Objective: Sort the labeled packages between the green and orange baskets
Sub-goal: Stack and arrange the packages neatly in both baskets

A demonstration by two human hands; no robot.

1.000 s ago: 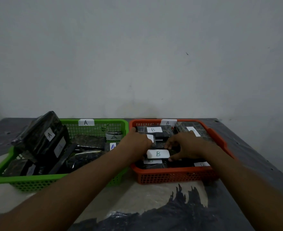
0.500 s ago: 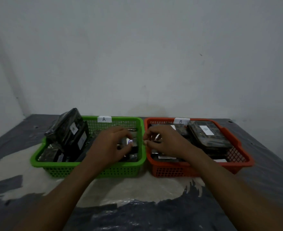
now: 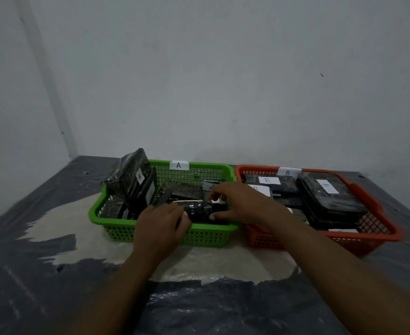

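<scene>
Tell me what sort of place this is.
Probably a makeshift sorting setup in a bare room, not a warehouse: plain white wall, dark plastic sheet as work surface, green basket tagged A and orange basket tagged B.

Left hand (image 3: 161,223) lies over the green basket's (image 3: 208,235) near rim and the left end of the dark package (image 3: 199,210), so its fingertips are out of sight and its grip can't be judged. The right hand (image 3: 237,204) blocks that package's label, just a white sliver showing, and half covers a B label (image 3: 264,191) in the orange basket (image 3: 259,238). Both forearms run off the bottom edge, and the label strip (image 3: 343,230) by the orange basket's near wall is too thin to read.
</scene>
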